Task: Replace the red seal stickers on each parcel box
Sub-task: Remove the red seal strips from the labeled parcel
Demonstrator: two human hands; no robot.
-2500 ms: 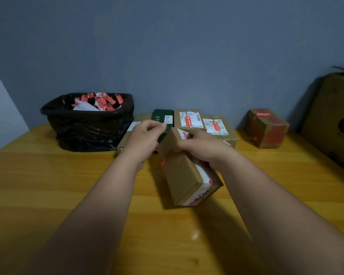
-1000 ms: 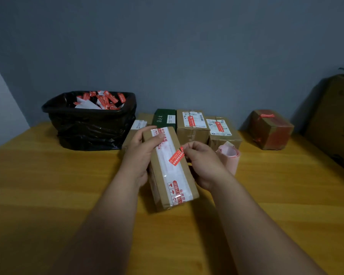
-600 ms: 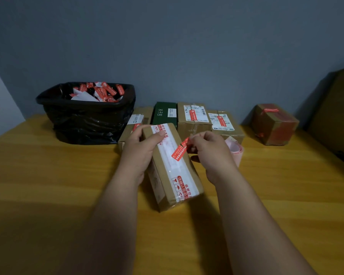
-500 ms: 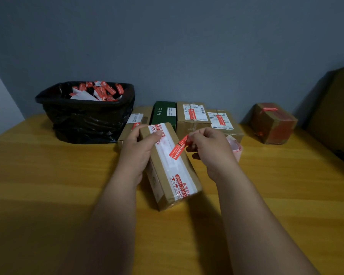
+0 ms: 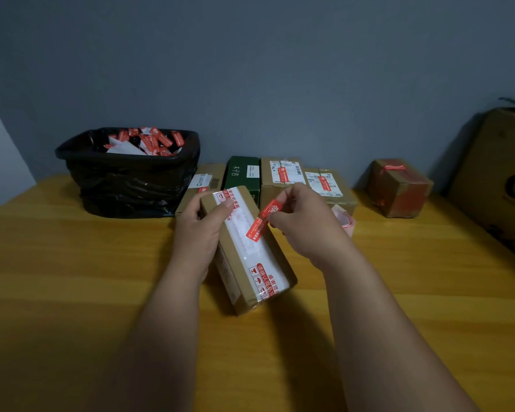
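Fingers of the right hand (image 5: 302,224) pinch the upper end of a red seal stickers strip (image 5: 262,220), its lower end seemingly stuck to the taped parcel box (image 5: 250,257). Left hand (image 5: 198,230) is wrapped around the box's far end, steadying it on the wooden table (image 5: 72,278).

Six parcel boxes are on the table: one (image 5: 247,251) between two hands, four in a row (image 5: 283,181) at the wall, one (image 5: 399,187) apart to the right; one large carton (image 5: 500,179) stands at the edge. One black bin (image 5: 131,179) holds many red stickers, too heaped to count; one pink roll (image 5: 344,221) lies near.
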